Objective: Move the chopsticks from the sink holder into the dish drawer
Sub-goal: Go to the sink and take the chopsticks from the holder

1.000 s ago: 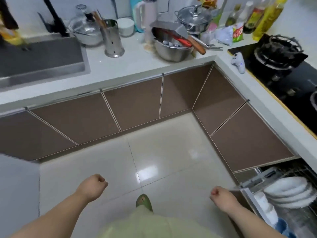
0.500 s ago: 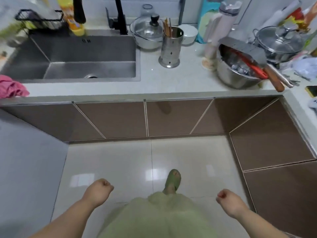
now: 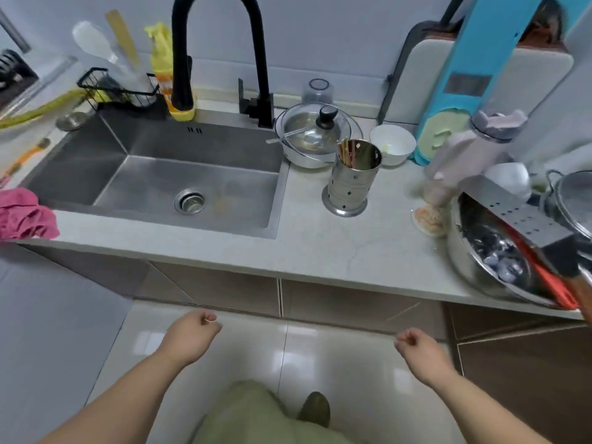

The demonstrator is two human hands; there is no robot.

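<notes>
Wooden chopsticks (image 3: 346, 152) stand upright in a perforated steel holder (image 3: 349, 184) on the counter, just right of the sink (image 3: 153, 174). My left hand (image 3: 191, 334) hangs low in front of the cabinets with its fingers curled shut and nothing in it. My right hand (image 3: 419, 347) is also curled shut and holds nothing, below and to the right of the holder. Both hands are well below the counter's edge. The dish drawer is out of view.
A lidded steel pot (image 3: 312, 133) and a white bowl (image 3: 392, 144) stand behind the holder. A steel basin (image 3: 499, 261) with a cleaver and red utensil overhangs the counter at right. A black faucet (image 3: 221, 56) arches over the sink. A pink cloth (image 3: 22, 213) lies at left.
The view has swung left from the open dish drawer to the sink and moved closer to the counter. Both hands stayed curled shut and empty, now raised slightly nearer the cabinets.
</notes>
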